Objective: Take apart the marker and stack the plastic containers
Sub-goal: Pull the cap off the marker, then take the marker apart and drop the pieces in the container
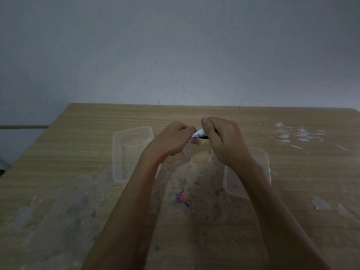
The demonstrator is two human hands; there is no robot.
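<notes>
Both my hands hold a white marker (197, 136) above the middle of the wooden table (87, 145). My left hand (173, 142) grips its left end. Around its right end, where a dark part shows, my right hand (224, 141) is closed. Only a short stretch of the marker with a barcode label shows between the fingers. A clear plastic container (124, 152) lies on the table to the left, partly behind my left forearm. A second clear container (261, 168) lies to the right, partly behind my right forearm.
The tabletop is worn, with pale scuffed patches near me and white flecks (300, 136) at the far right. A red and blue scribble (182, 198) marks the wood between my forearms. A grey wall (175, 51) stands behind the table's far edge.
</notes>
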